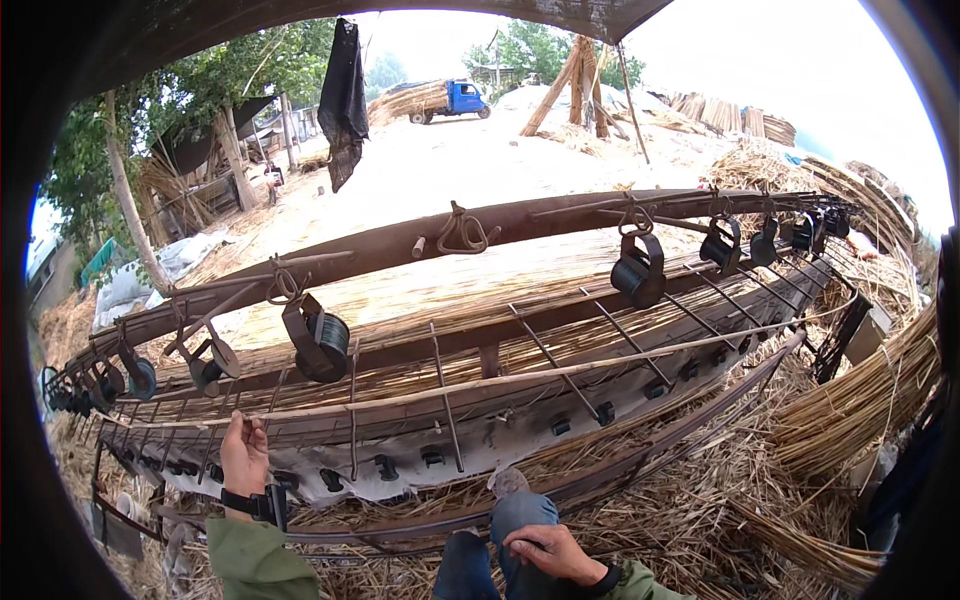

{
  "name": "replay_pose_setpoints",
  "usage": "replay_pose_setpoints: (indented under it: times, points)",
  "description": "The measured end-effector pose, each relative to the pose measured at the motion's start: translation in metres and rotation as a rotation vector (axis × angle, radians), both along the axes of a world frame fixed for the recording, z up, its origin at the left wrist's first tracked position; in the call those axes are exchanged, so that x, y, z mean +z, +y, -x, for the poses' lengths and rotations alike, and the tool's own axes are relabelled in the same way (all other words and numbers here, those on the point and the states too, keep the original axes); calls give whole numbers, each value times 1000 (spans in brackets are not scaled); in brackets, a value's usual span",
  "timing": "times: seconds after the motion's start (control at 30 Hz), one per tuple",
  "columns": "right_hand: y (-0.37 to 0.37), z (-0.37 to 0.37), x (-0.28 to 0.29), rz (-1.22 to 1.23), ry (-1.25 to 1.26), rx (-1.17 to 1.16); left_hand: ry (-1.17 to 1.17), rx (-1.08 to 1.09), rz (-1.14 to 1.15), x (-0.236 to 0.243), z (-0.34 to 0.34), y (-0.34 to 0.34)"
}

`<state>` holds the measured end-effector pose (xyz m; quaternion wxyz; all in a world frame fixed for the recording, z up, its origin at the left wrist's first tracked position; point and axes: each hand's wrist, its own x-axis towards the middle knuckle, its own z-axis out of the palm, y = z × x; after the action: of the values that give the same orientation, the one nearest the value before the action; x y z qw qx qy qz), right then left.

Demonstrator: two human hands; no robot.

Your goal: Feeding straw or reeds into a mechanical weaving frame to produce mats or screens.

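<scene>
Just below the long pale pole (450, 391), the left hand (245, 455) curls, fingertips at the pole; whether clamped, I cannot tell. The right hand (556, 553) rests on a knee (522, 512), its closure unclear. Beyond the left, a metal holder (302, 335) carries a dark spool (333, 338).

Hard daylight bleaches the sky (780, 80) toward your two o'clock and washes out the ground (420, 170) at eleven, while your left hand (246, 462), at eight, shows clearly in softer shade; fisheye distortion bows the metal beam (350, 238) amid black vignetting.
</scene>
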<state>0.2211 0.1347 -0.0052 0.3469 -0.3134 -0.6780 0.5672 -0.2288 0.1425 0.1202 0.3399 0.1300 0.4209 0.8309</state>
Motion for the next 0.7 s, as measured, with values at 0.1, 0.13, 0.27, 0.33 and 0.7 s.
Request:
replay_pose_setpoints:
  times: [0.1, 0.13, 0.27, 0.33, 0.7]
  points:
    - [0, 0, 3, 11, -7, 11, 2, -8, -51, 4, 8, 16]
    - [-1, 0, 3, 9, 3, 5, -17, -10, -68, 3, 11, 21]
    - [-6, 1, 3, -10, 9, -20, -30, 13, -51, -6, 22, 11]
    - [-6, 0, 2, -4, 23, -27, 5, -2, -40, -4, 11, -2]
    - [-1, -7, -1, -6, 126, -42, -10, -140, 82, -20, 70, 68]
